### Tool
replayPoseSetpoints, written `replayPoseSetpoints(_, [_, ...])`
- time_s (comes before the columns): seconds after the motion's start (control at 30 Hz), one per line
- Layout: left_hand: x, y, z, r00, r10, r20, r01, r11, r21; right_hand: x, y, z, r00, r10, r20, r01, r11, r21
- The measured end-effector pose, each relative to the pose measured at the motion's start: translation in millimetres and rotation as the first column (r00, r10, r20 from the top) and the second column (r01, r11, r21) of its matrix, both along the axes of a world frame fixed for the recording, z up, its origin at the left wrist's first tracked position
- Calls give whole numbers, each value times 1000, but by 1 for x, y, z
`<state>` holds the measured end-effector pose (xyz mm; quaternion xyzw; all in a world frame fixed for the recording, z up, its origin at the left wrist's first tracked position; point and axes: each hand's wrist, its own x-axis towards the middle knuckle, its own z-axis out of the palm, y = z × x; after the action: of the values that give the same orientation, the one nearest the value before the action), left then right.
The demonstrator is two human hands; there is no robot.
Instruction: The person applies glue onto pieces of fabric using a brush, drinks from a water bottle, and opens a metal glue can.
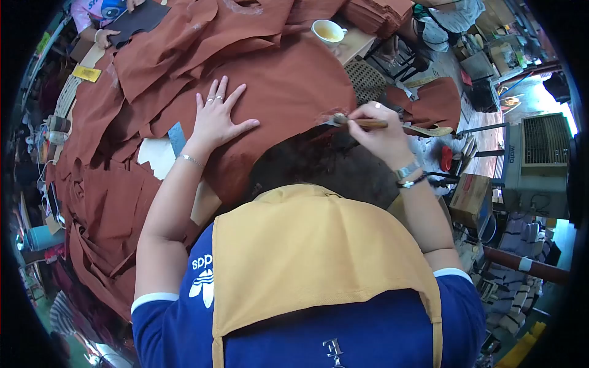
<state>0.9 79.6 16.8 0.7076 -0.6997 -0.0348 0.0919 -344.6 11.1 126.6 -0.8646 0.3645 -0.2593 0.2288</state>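
My left hand (218,119) lies flat with fingers spread on a large reddish-brown sheet (294,80), which looks like leather or heavy cloth. At the sheet's curved edge, my right hand (388,136) grips a wooden-handled brush (369,123) between thumb and fingers. The brush's tip touches the sheet near that edge, where a pale, shiny smear shows. Below the edge is a dark work surface (294,165). A white cup (329,32) with yellowish contents stands beyond the sheet, above my right hand.
More reddish-brown pieces (110,214) are heaped on the left, with a blue scrap (177,138) near my left wrist. Another person's hand (107,38) is at the upper left. On the right stand a cardboard box (471,199) and a large grey appliance (543,162).
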Motion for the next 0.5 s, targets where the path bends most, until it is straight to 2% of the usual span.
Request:
replayPoseSetpoints(0.07, [1, -4, 0, 1000, -7, 1, 7, 1000, 1, 31, 11, -9, 986, 66, 151, -66, 998, -5])
replayPoseSetpoints(0.1, [2, -5, -1, 1000, -11, 0, 11, 1000, -2, 34, 13, -20, 986, 112, 122, -120, 991, 59])
replayPoseSetpoints(0.17, [5, -6, -2, 1000, -20, -2, 20, 1000, -8, 26, 13, -20, 989, 122, 80, -121, 993, -12])
replayPoseSetpoints(0.23, [4, -5, -3, 1000, -18, -16, 18, 1000, -16, 3, 6, -11, 988, -8, -155, 15, 999, 41])
replayPoseSetpoints(0.27, [4, -5, -4, 1000, -17, -17, 17, 1000, -22, -1, 5, -7, 983, -4, -183, 5, 1000, 7])
replayPoseSetpoints(0.37, [4, -4, -6, 1000, -18, -20, 18, 999, -28, 39, 20, -5, 985, 99, 142, -100, 995, -2])
replayPoseSetpoints(0.43, [5, -4, -5, 1000, -17, -20, 17, 1000, -23, 59, 27, -19, 974, 177, 140, -187, 980, 61])
replayPoseSetpoints(0.5, [6, -5, -4, 1000, -19, -19, 19, 1000, -19, 49, 27, -21, 971, 224, 87, -226, 974, 19])
